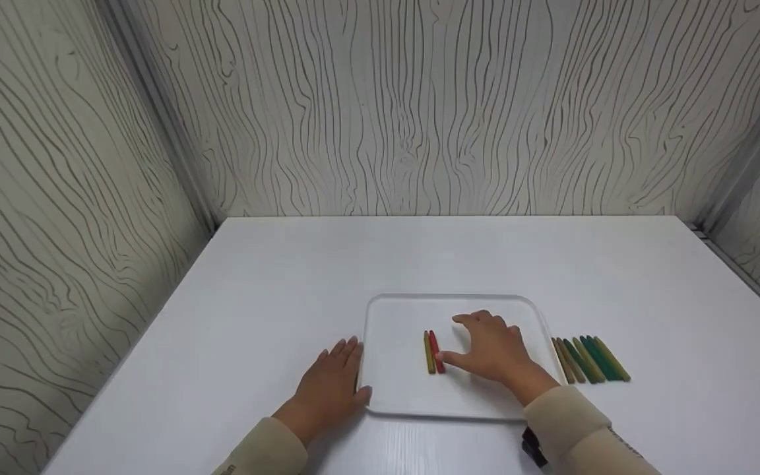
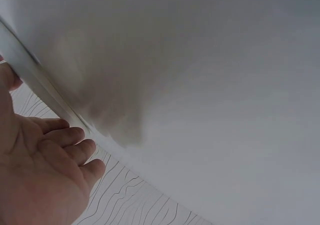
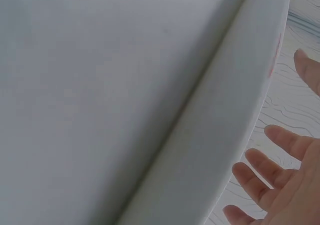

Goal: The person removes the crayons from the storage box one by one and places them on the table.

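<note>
A white rectangular tray (image 1: 406, 396) lies on the table. Inside it, a yellow crayon-like stick (image 1: 429, 353) and a red crayon-like stick (image 1: 433, 343) lie side by side, pointing away from me. My left hand (image 1: 327, 386) rests at the tray's left edge, fingers extended and thumb by the near corner; the left wrist view shows the hand (image 2: 45, 165) against the tray's side. Over the tray, my right hand (image 1: 495, 349) has thumb and fingers spread apart, the thumb tip close to the red stick. Nothing shows between those fingers in the right wrist view.
Just right of the tray, several brown, green and yellowish sticks (image 1: 594, 359) lie in a row on the white table (image 1: 287, 277). Wood-grain patterned panels (image 1: 386, 105) stand behind and at both sides. A small black object (image 1: 533, 448) shows under the right sleeve.
</note>
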The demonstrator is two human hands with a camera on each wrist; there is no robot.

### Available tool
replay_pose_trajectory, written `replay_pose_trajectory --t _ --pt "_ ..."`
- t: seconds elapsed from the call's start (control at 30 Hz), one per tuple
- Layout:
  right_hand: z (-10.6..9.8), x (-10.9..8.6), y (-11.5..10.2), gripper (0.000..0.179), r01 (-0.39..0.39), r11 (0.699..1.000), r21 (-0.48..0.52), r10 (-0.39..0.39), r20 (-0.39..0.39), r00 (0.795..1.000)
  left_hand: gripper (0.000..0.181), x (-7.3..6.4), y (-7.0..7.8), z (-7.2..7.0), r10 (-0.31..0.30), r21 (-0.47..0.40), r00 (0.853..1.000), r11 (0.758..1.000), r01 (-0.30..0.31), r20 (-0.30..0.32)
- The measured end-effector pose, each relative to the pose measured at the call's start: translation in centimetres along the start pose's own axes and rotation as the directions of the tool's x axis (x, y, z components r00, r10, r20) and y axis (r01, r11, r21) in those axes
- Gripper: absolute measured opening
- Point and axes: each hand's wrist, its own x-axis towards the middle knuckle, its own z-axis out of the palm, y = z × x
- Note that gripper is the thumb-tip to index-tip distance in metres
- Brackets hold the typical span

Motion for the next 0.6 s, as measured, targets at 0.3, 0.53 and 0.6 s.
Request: replay_pose_trajectory --t 0.3,0.53,0.6 --pt "0.7 0.1 -1.1 0.068 -0.007 1.000 -0.015 0.007 0.033 0.999 0.068 0.1 0.0 0.0 0.004 -0.003 1.000 1.000 -0.004 -0.005" --pt "0.8 0.3 -1.2 0.063 -0.006 1.000 0.013 0.005 0.061 0.998 0.068 0.1 0.0 0.0 -0.002 -0.009 1.000 1.000 0.002 -0.005" --pt "0.8 0.3 -1.1 0.061 -0.005 0.999 0.032 0.002 0.071 0.997 0.068 0.1 0.0 0.0 -0.004 -0.006 1.000 1.000 0.004 -0.007"
